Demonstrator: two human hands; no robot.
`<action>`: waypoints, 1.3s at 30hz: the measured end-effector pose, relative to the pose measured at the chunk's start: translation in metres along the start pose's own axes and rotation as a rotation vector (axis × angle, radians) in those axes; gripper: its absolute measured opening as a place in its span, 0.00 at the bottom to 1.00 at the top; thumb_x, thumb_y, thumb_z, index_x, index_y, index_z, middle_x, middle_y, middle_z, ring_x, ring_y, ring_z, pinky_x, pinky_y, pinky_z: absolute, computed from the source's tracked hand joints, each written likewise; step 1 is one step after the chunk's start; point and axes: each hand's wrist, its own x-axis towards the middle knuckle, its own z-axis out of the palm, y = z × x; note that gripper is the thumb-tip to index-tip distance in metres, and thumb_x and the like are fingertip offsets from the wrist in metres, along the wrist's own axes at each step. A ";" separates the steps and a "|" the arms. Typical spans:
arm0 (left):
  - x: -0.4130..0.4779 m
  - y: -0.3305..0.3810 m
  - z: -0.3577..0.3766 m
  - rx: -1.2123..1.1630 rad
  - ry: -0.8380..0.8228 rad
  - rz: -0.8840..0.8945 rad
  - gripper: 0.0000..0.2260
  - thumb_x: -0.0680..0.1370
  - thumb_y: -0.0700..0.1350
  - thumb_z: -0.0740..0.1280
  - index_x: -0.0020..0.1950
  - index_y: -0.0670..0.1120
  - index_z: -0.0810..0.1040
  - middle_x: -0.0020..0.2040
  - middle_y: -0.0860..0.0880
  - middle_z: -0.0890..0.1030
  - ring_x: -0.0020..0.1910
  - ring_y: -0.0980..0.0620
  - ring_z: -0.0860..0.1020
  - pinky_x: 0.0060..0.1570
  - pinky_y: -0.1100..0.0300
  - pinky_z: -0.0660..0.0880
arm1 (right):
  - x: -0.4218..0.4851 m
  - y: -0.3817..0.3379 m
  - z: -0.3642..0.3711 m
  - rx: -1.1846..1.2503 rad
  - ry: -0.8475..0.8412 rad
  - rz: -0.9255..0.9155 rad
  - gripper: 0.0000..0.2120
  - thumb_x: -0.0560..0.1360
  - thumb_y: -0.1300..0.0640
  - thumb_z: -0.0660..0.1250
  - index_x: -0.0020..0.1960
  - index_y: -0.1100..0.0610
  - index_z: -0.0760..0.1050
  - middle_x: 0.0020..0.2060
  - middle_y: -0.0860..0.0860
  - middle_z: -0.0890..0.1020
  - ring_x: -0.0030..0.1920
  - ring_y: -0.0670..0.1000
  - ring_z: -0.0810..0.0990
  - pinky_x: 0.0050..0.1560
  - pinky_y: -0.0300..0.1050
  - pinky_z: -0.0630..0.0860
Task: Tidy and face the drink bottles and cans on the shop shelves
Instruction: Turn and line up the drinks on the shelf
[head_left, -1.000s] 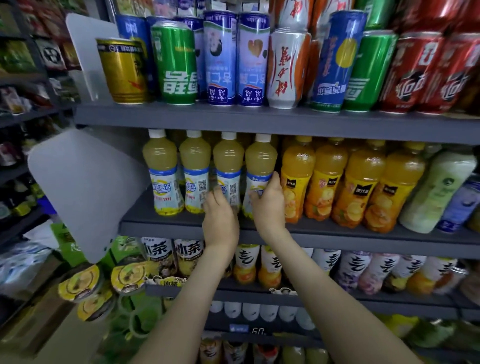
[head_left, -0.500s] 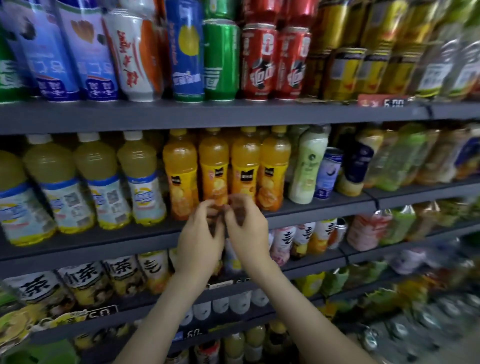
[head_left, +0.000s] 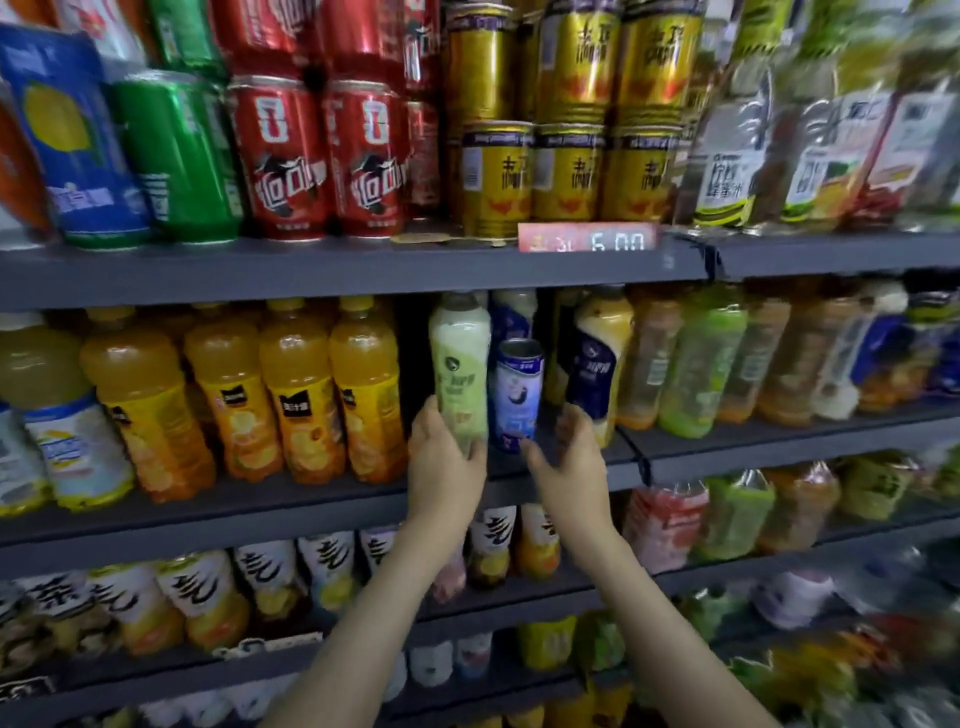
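Note:
A pale green bottle (head_left: 460, 364) stands tilted on the middle shelf (head_left: 311, 512), just right of a row of orange juice bottles (head_left: 296, 395). My left hand (head_left: 444, 467) grips its lower part. A small blue can (head_left: 517, 395) stands right beside it. My right hand (head_left: 569, 457) hovers open in front of the shelf, between the blue can and a navy-and-yellow bottle (head_left: 597, 364), holding nothing.
Red cans (head_left: 322, 156), gold cans (head_left: 566, 171) and a green can (head_left: 182, 156) fill the top shelf, with a price tag (head_left: 587, 240) on its edge. Green and amber bottles (head_left: 706, 364) continue right. Tea bottles (head_left: 270, 582) line the shelf below.
The view has swung right along the shelves. Both hands moved from the orange juice bottles to the pale green bottle and blue can; my left hand has taken hold of the green bottle.

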 end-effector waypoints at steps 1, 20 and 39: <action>0.006 0.002 0.009 0.003 0.025 -0.034 0.31 0.76 0.43 0.68 0.74 0.42 0.58 0.68 0.43 0.68 0.65 0.45 0.70 0.60 0.57 0.68 | 0.010 0.004 -0.001 -0.005 -0.039 -0.007 0.32 0.76 0.57 0.68 0.74 0.59 0.57 0.64 0.49 0.70 0.65 0.47 0.68 0.56 0.33 0.66; -0.015 0.035 0.000 -0.026 0.066 -0.016 0.20 0.77 0.42 0.66 0.68 0.47 0.68 0.62 0.51 0.73 0.62 0.54 0.73 0.52 0.72 0.67 | 0.026 -0.003 -0.017 0.136 -0.170 -0.252 0.18 0.68 0.57 0.75 0.56 0.56 0.74 0.45 0.47 0.81 0.44 0.42 0.79 0.42 0.38 0.76; -0.030 -0.025 -0.301 -0.229 -0.162 0.060 0.17 0.73 0.41 0.72 0.59 0.56 0.76 0.52 0.61 0.82 0.52 0.60 0.80 0.47 0.65 0.76 | -0.091 -0.213 0.132 0.423 -0.531 -0.334 0.19 0.67 0.56 0.76 0.52 0.40 0.75 0.48 0.35 0.82 0.50 0.36 0.79 0.49 0.36 0.78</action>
